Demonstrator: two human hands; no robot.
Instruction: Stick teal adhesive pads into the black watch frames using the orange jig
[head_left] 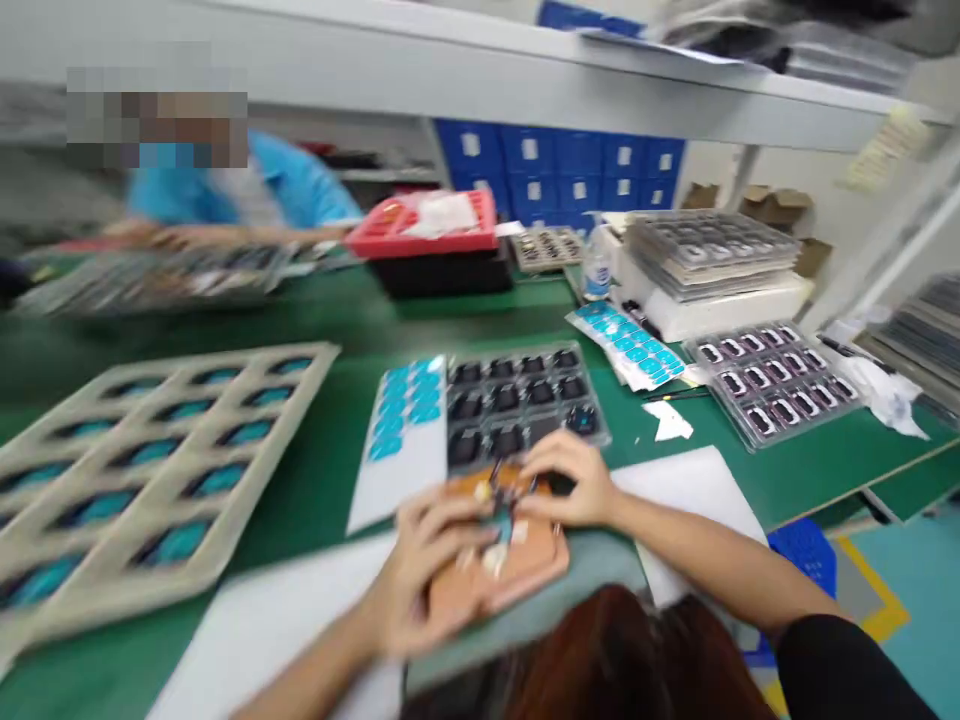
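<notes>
An orange block (529, 560), which looks like a work fixture, lies on the bench in front of me, slightly blurred. My left hand (431, 560) grips its left side, fingers reaching over the top. A small part with a light blue face (501, 525) sits in the middle of the block, partly covered by my fingers. Over the block's far right corner, my right hand (570, 480) has its fingers bent together at a small dark piece, too blurred to name. Just beyond is a clear tray of dark square parts (506, 395), beside a sheet of blue stickers (401, 410).
A large beige tray (322, 365) with blue-faced parts stands left. Further right are another sticker sheet (630, 345), a tray of ring-like parts (772, 375) and stacked trays (712, 255). A red bin (427, 235) and a person in blue (300, 185) are across the bench.
</notes>
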